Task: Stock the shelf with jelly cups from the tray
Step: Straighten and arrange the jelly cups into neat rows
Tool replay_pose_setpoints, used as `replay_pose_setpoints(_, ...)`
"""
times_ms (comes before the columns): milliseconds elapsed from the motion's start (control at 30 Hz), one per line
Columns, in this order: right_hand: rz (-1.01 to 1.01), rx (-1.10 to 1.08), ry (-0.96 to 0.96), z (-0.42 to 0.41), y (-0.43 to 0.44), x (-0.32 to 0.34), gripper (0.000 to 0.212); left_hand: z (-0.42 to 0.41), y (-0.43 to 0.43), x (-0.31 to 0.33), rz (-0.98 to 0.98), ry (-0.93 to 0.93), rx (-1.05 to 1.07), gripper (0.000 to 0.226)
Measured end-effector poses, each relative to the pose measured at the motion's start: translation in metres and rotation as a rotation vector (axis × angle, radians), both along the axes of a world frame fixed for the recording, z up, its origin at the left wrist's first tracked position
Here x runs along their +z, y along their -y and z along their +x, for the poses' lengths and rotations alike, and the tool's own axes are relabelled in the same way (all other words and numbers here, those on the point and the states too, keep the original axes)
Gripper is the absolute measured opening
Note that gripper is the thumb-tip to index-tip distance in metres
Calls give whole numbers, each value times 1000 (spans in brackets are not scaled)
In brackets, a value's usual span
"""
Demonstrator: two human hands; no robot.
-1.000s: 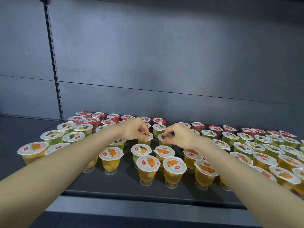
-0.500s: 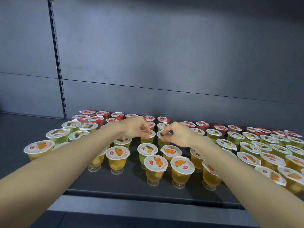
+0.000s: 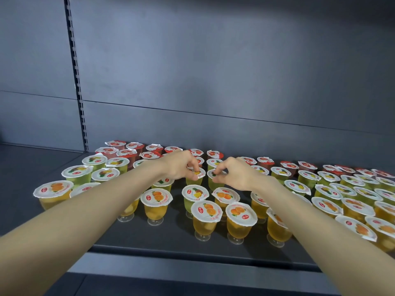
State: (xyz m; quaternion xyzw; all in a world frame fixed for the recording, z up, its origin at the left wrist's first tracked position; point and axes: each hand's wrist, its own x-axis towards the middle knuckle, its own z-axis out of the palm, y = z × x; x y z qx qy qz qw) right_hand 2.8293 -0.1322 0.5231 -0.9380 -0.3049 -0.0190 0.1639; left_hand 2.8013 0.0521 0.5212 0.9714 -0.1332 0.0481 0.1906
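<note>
Two bare forearms reach over a dark shelf (image 3: 149,238) crowded with jelly cups. The left hand (image 3: 179,165) pinches the lid rim of a green cup (image 3: 193,180) between thumb and curled fingertips. The right hand (image 3: 233,174) grips the neighbouring green cup (image 3: 216,184) the same way, the two cups standing just beside each other in the middle rows. Whether either cup's foot touches the shelf cannot be told, as the orange cups (image 3: 206,218) in front hide both bases. The knuckles cover much of both lids, and the forearms block several cups behind them. Red cups (image 3: 116,144) line the back against the grey back panel (image 3: 213,82), their labels too small to read. At the right edge the rows are cut off by the frame, and a slotted upright (image 3: 77,82) rises at the left.
</note>
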Motion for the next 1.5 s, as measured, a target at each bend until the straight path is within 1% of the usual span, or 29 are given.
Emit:
replay_pose_setpoints(700,67,-52,-29,-4,1,-5,29,3,3,-2,-1,18,36,27)
replay_pose_setpoints(867,70,-52,-33,-3,1,-5,28,4,3,-2,7,-1,53,26)
replay_pose_setpoints(1100,64,-52,-19,-2,2,-7,27,-2,8,1,56,2,63,30)
replay_pose_setpoints(1200,30,-41,-18,-4,3,-2,28,-7,9,5,106,-17,54,33)
replay_pose_setpoints(1267,21,-34,0,-8,3,4,29,-12,11,10,126,-17,54,35)
replay_pose_setpoints(1367,62,-55,57,-16,6,13,33,-24,12,21,145,41,52,39)
replay_pose_setpoints(1500,87,-61,116,-32,13,18,33,-46,13,28,172,80,10,37)
